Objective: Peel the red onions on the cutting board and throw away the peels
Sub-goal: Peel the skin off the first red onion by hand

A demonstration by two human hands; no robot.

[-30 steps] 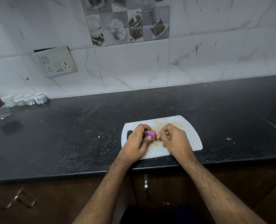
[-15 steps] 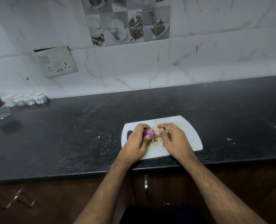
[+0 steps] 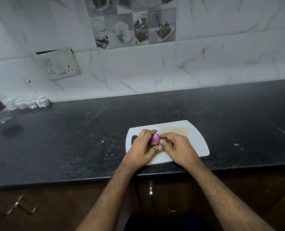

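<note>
Both my hands meet over the cutting board (image 3: 195,139). My left hand (image 3: 142,147) curls around the red onion (image 3: 155,138), fingers over its far side, thumb beneath it. My right hand (image 3: 178,147) sits just right of the onion, fingertips bent in and pinching at its skin. Beyond my knuckles the white board lies on the black counter (image 3: 71,139).
</note>
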